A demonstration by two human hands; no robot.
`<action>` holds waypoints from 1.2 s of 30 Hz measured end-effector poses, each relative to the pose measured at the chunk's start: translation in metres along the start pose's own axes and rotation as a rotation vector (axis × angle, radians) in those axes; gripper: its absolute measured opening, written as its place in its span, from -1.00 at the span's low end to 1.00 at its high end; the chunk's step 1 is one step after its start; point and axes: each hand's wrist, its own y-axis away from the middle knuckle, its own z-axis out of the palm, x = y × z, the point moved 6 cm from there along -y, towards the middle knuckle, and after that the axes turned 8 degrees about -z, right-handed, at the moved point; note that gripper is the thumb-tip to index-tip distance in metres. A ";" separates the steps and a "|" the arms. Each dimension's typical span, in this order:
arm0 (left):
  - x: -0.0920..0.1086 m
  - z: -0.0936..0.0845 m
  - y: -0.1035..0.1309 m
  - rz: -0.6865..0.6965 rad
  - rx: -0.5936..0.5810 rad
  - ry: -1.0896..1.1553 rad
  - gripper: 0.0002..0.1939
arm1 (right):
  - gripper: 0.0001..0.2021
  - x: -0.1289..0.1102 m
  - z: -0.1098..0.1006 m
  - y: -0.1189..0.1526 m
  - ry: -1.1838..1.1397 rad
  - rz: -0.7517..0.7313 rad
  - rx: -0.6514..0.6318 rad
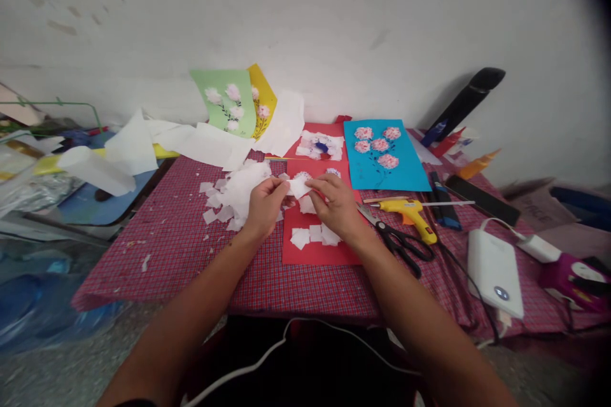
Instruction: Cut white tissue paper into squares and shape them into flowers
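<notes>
Between my two hands is a small piece of white tissue paper (299,187). My left hand (267,203) pinches its left side, and my right hand (334,203) pinches its right side. Both hands are above a red paper sheet (315,254), where several white tissue squares (315,234) lie in a row. Purple-speckled paper flowers (302,175) show partly behind my fingers. A heap of cut tissue pieces (243,187) lies left of the sheet. Behind it, a stained tissue pad (321,145) carries blue and red smudges.
To the right are a blue card with pink flowers (382,152), black-handled scissors (398,241), a yellow glue gun (408,213) and a white power bank (495,273) with cables. Green (226,102) and yellow (265,102) cards lean on the wall. A tissue roll (93,168) lies at left.
</notes>
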 end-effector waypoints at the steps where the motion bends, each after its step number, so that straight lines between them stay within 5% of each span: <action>1: 0.000 0.000 0.000 -0.004 -0.001 0.000 -0.76 | -0.81 0.000 0.000 0.000 -0.014 0.016 -0.001; 6: 0.001 0.003 0.001 -0.024 -0.018 0.005 -0.73 | -0.86 0.003 0.000 -0.002 -0.141 0.203 0.014; 12: 0.001 0.003 0.002 -0.016 -0.022 0.007 -0.72 | -0.75 0.019 0.011 0.007 -0.567 0.570 0.061; 23: 0.000 0.001 0.000 0.065 0.004 -0.084 -0.79 | -0.71 0.029 0.021 0.014 -0.980 0.826 0.232; 36: 0.004 -0.001 0.001 0.083 0.053 -0.069 -0.80 | -0.67 0.035 0.016 0.016 -1.123 1.002 0.333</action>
